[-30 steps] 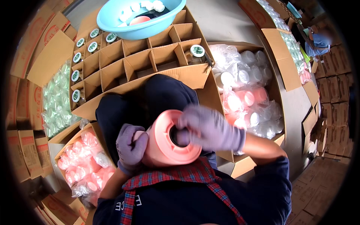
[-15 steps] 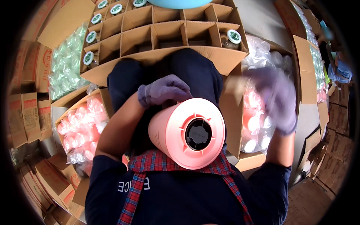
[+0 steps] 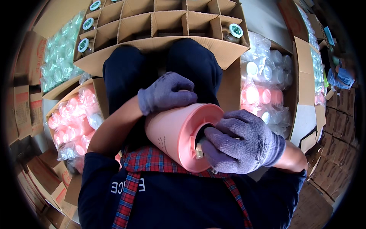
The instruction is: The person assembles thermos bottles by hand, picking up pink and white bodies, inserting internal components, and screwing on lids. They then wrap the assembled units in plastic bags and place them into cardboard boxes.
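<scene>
A pink plastic flask body [image 3: 164, 131] lies tilted across my lap, its wide ring-shaped base facing right and up. My left hand [image 3: 167, 93] is closed over its far side, with the fingers curled and partly hidden from sight. At the base, my right hand [image 3: 244, 143] has its fingers bent into the dark round opening in the middle. Something small, pale and shiny [image 3: 199, 150] shows by those fingertips; its kind cannot be made out. The right fingers cover most of the opening.
Beyond my knees stands a divided carton [image 3: 152, 28] with several white-rimmed glass pieces [image 3: 235, 30]. Bagged pink parts [image 3: 74, 124] and green parts [image 3: 63, 53] sit at left, bagged pink and clear parts [image 3: 263, 93] at right. Stacked cartons [image 3: 339, 152] line the far right.
My right hand, blurred above the right-hand carton before, has come left onto the flask body's base. The base has turned further to the right. The blue object at the top has left the view.
</scene>
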A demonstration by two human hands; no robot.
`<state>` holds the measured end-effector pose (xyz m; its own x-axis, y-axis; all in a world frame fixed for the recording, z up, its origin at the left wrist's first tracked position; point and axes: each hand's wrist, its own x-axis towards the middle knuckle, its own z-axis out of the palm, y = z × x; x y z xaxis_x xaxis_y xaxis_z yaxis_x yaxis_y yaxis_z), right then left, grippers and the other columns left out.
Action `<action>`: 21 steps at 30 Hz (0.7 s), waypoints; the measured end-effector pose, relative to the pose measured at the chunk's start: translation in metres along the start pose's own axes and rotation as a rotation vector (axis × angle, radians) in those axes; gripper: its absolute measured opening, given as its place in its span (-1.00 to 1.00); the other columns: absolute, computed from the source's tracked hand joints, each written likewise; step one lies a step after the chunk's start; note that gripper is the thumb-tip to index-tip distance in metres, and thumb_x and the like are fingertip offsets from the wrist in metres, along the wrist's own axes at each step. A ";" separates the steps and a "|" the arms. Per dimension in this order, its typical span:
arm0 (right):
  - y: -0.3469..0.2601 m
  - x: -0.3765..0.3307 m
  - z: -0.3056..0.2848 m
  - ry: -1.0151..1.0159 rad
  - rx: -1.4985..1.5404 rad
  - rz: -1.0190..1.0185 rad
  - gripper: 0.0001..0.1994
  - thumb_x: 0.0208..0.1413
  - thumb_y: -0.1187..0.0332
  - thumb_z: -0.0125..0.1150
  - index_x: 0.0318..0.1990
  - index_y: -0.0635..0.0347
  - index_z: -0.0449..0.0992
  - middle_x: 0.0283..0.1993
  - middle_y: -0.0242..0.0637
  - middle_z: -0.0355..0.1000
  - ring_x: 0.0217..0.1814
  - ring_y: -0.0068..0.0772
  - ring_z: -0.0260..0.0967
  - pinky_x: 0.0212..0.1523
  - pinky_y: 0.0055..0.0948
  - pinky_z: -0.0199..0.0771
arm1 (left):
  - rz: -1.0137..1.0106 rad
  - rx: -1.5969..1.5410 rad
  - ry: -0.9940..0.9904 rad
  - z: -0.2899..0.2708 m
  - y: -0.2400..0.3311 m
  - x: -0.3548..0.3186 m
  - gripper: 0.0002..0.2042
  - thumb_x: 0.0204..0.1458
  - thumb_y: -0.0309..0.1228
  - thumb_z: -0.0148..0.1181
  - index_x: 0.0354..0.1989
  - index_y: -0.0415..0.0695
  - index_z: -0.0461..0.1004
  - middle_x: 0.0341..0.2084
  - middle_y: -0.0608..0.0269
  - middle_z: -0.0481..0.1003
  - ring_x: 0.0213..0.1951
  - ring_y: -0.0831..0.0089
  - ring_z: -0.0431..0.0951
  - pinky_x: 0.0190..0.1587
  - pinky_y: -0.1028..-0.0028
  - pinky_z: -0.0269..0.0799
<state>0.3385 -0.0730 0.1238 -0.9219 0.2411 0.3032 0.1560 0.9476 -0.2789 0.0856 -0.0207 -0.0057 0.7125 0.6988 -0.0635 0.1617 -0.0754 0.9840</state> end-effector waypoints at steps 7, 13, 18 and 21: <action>-0.018 -0.025 0.050 0.291 0.275 0.812 -0.86 0.14 0.41 0.31 -0.19 0.22 0.50 -0.29 -0.13 0.51 -0.39 -0.04 0.54 -0.38 -0.26 0.54 | 0.195 0.595 0.575 0.056 0.044 -0.087 -0.67 -0.09 -0.27 0.48 -0.35 -0.28 0.53 -0.25 -0.10 0.60 -0.34 0.07 0.68 -0.31 0.32 0.63; -0.028 -0.020 0.061 0.442 0.442 1.120 -0.91 0.25 0.42 0.22 -0.20 0.24 0.47 -0.38 -0.10 0.50 -0.36 -0.08 0.57 -0.31 -0.30 0.52 | 0.201 0.620 0.509 0.058 0.046 -0.088 -0.47 -0.07 -0.03 0.45 -0.32 -0.35 0.46 -0.14 -0.22 0.58 -0.34 0.04 0.69 -0.32 0.30 0.64; -0.007 -0.025 0.062 0.433 0.415 0.982 -0.90 0.27 0.42 0.19 -0.19 0.27 0.46 -0.37 -0.11 0.52 -0.40 -0.19 0.55 -0.36 -0.32 0.49 | 0.156 0.646 0.539 0.059 0.043 -0.090 -0.47 -0.06 -0.04 0.46 -0.32 -0.35 0.47 -0.13 -0.24 0.58 -0.31 -0.01 0.70 -0.28 0.31 0.66; -0.004 -0.036 0.033 0.806 0.430 1.014 -0.87 0.28 0.44 0.13 -0.09 0.28 0.48 -0.30 -0.19 0.55 -0.42 -0.43 0.49 -0.39 -0.44 0.47 | 0.054 0.657 0.617 0.042 0.044 -0.086 -0.68 0.12 -0.28 0.33 -0.17 -0.32 0.51 -0.17 -0.16 0.60 -0.22 0.03 0.67 -0.18 0.27 0.58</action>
<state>0.3593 -0.0923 0.0839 0.0145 0.9799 0.1990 0.3762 0.1791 -0.9091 0.0605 -0.1141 0.0362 0.2682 0.9257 0.2667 0.6308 -0.3780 0.6777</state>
